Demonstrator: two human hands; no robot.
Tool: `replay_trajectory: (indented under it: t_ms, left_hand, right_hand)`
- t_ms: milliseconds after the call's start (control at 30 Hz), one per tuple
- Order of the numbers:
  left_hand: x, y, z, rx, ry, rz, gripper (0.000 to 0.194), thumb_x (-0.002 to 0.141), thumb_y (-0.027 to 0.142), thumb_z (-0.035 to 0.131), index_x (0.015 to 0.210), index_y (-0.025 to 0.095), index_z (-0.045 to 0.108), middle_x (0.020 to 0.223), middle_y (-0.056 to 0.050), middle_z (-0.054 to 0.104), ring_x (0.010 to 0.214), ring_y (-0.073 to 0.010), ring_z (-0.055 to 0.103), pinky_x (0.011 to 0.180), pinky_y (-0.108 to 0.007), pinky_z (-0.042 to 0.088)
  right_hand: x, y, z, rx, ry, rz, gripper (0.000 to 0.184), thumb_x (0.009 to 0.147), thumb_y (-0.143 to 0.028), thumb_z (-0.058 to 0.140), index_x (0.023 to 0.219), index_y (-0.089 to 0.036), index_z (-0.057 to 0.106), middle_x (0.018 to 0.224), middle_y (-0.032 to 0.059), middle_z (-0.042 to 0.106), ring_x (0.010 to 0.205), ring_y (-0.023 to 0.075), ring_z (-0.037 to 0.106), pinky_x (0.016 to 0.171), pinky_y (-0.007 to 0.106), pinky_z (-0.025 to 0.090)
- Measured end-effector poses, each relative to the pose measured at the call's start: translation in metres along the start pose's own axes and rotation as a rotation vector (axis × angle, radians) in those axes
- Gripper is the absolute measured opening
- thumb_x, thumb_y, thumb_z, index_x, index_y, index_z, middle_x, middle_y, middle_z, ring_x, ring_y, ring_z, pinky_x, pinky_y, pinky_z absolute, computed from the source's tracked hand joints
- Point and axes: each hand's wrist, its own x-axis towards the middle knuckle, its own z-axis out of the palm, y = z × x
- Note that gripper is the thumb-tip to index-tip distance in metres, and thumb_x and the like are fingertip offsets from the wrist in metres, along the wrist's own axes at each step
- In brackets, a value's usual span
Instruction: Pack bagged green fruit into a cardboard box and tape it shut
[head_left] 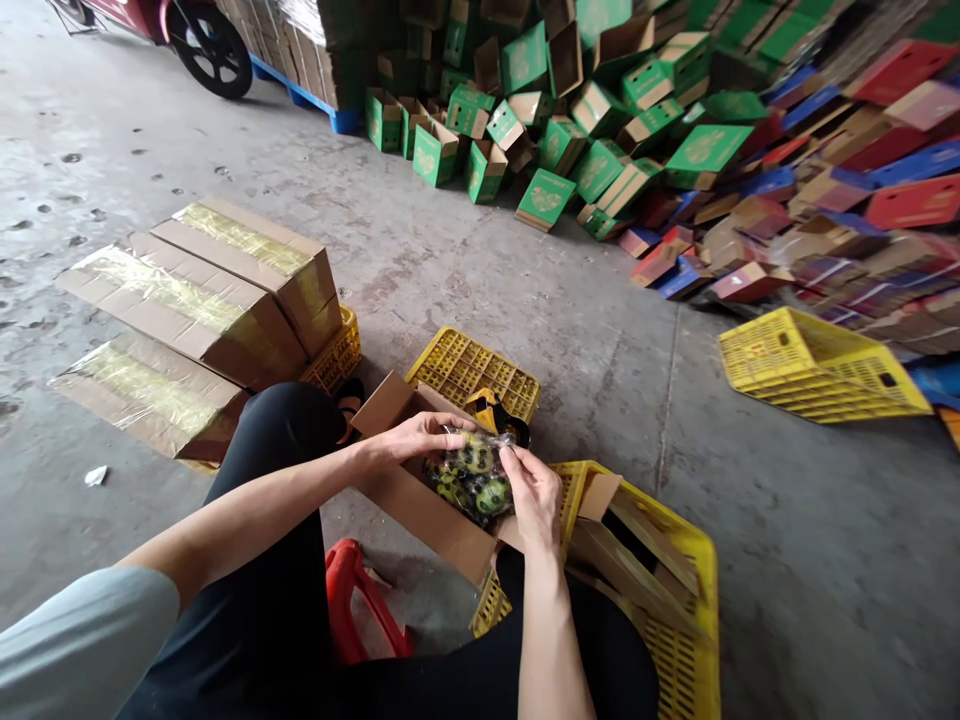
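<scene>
A clear plastic bag (478,458) showing round green, yellow and black things is between my two hands, over an open cardboard box (431,515). The fingers of my left hand (429,436) are closed on its upper left edge. My right hand (534,490) pinches its right side between thumb and fingers. More round green things (491,495) in clear plastic show just below, in the box; what exactly they are I cannot make out. Behind the box, a yellow-and-black tool (489,408) rests on an upturned yellow crate (450,350).
Taped cartons (187,300) stand on yellow crates at left. A red stool (349,590) is between my legs. At right, a yellow crate (694,540) holds cardboard; another yellow crate (757,350) lies farther off. Green boxes (551,195) and red and blue boxes (911,200) pile behind.
</scene>
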Motion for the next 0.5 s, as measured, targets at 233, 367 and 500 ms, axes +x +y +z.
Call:
replay_trajectory:
  t_ms: [233,367,500]
  left_hand:
    - [0.001,-0.002,0.001,0.074,0.061,0.002,0.065,0.075,0.063,0.087,0.113,0.012,0.073,0.087,-0.006,0.073,0.063,-0.0109,0.061,0.056,-0.021,0.043]
    - [0.001,-0.004,0.001,0.037,0.091,0.012,0.061,0.076,0.064,0.085,0.104,0.012,0.072,0.087,-0.007,0.073,0.069,-0.0134,0.065,0.066,-0.024,0.048]
    - [0.0,-0.002,0.003,0.046,0.122,-0.01,0.06,0.076,0.067,0.082,0.096,0.012,0.071,0.081,-0.005,0.071,0.065,-0.0126,0.063,0.065,-0.024,0.047]
  right_hand:
    - [0.002,0.006,-0.001,0.104,-0.014,0.027,0.04,0.09,-0.056,0.072,0.111,-0.022,0.075,0.107,0.0074,0.078,0.096,0.0238,0.073,0.085,0.033,0.059]
    - [0.0,0.001,-0.002,0.179,-0.146,-0.008,0.058,0.092,-0.05,0.072,0.144,-0.029,0.06,0.152,0.01,0.058,0.125,0.0269,0.066,0.104,0.04,0.055]
    - [-0.004,-0.003,-0.003,0.173,-0.341,-0.05,0.062,0.088,-0.045,0.079,0.145,-0.034,0.06,0.169,0.0058,0.036,0.14,0.0311,0.055,0.111,0.044,0.053]
